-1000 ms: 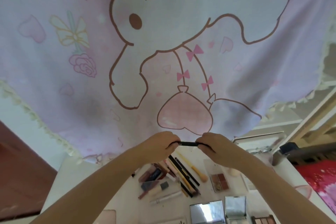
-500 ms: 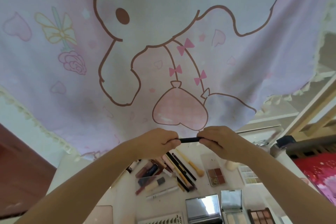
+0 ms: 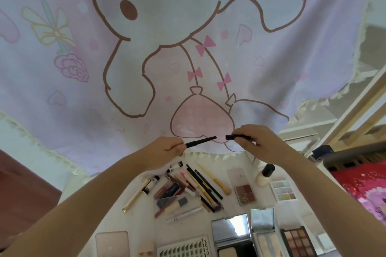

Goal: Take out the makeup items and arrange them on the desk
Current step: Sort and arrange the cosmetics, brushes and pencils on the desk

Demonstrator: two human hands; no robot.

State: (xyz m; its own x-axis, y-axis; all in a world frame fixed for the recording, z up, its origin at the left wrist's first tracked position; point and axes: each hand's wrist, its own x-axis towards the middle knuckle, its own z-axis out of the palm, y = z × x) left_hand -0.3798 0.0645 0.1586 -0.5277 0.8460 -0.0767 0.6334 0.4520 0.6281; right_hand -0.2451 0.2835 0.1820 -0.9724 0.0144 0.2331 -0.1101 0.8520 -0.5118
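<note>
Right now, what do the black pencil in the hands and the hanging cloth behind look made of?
The pencil body and its cap look like matte black plastic: uniform, no shine, though the picture leaves it open. The cloth looks like thin printed fabric: it folds softly and ends in a frilled edge.

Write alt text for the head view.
Above a white desk strewn with makeup, the left hand holds a black pencil and the right hand its pulled-off cap; a cartoon-print curtain hangs behind.

Black makeup pencil [image 3: 201,141]: cap [image 3: 237,137] now pulled off; left hand [image 3: 167,149] and right hand [image 3: 253,141] drawn apart, pieces separated.
</note>
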